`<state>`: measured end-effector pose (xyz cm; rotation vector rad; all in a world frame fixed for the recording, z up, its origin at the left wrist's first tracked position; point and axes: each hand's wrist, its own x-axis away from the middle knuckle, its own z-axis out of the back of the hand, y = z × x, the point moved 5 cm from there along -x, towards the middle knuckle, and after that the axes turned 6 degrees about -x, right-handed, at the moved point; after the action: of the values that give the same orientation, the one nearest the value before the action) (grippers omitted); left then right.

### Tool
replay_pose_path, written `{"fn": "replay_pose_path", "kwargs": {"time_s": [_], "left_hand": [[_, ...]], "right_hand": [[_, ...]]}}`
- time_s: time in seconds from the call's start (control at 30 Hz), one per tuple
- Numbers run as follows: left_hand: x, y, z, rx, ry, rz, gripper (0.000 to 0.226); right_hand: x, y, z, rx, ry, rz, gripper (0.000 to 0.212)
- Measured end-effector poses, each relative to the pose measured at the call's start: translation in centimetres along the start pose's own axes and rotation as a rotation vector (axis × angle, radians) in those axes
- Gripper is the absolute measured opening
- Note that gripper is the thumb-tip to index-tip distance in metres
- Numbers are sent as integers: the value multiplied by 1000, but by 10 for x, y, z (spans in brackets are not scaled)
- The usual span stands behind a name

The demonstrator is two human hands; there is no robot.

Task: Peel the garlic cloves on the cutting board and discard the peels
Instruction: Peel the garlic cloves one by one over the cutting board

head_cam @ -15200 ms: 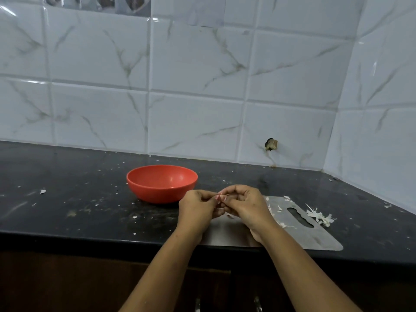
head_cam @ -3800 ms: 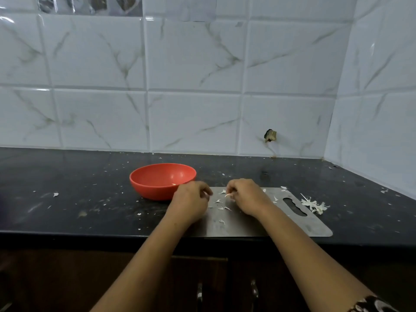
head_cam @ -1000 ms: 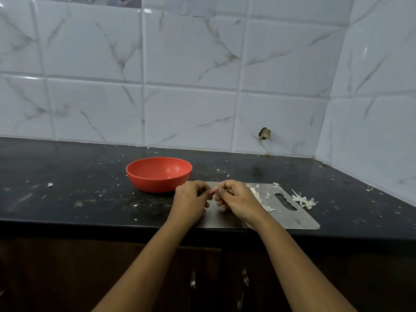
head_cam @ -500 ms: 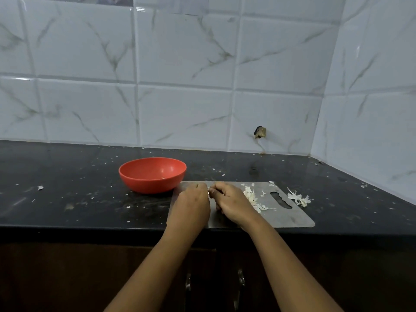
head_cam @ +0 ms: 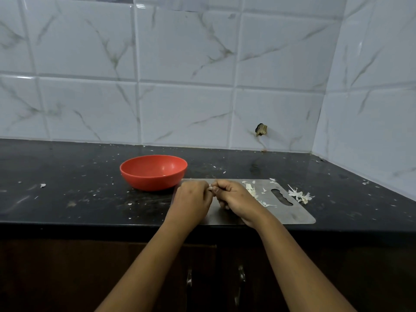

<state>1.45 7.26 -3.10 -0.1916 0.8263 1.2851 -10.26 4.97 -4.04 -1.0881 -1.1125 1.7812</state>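
Note:
My left hand [head_cam: 193, 200] and my right hand [head_cam: 234, 197] meet over the left part of the steel cutting board [head_cam: 290, 213], fingers curled. Between their fingertips they pinch a small pale garlic clove [head_cam: 210, 188], mostly hidden by the fingers. A strip of white garlic peels [head_cam: 252, 192] lies on the board just right of my right hand. A second heap of peels [head_cam: 299, 195] lies on the counter past the board's handle slot.
A red bowl [head_cam: 153, 172] stands on the black counter [head_cam: 67, 194] just left of the board, close to my left hand. Small peel flecks dot the counter. Tiled walls close the back and right side. Cabinet doors are below the counter edge.
Both hands stay together over the board, pinching the clove, and have barely shifted. The view has moved slightly to the left.

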Motion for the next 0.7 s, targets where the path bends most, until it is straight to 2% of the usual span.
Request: {"fn": "replay_pose_path", "kwargs": {"time_s": [0.3,0.6,0.7], "left_hand": [[-2,-1,9,210,-103,-57,18],[-5,-9,14,181,-40,-18,16],[-4,-11,9,155,-66,-11,14]], "right_hand": [[-1,2,3,-111,-94,-56,25],[1,4,8,-94,-9,-9,21],[2,4,9,-106,20,7,18]]}}
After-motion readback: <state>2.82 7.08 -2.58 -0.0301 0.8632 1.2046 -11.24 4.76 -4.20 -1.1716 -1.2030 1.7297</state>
